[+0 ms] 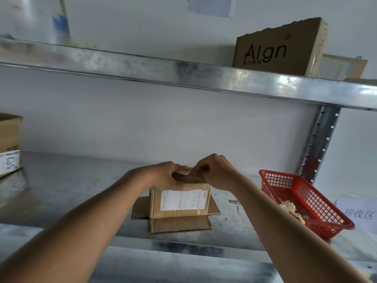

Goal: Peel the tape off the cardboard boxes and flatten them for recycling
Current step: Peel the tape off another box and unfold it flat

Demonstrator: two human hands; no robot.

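Small cardboard box stands mid-shelf, bottom flaps splayed flat underneath, probably so it stays put while the top gets worked. Left hand grips the top edge to brace it; right hand pinches at the top seam, looks like a tape end. Brown, creased, white shipping label on near face; red basket to the right holds wadded tape scraps.

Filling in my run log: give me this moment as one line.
phase: peeling tape | left hand: holds box top | right hand: pinches tape at top | basket: wadded tape inside
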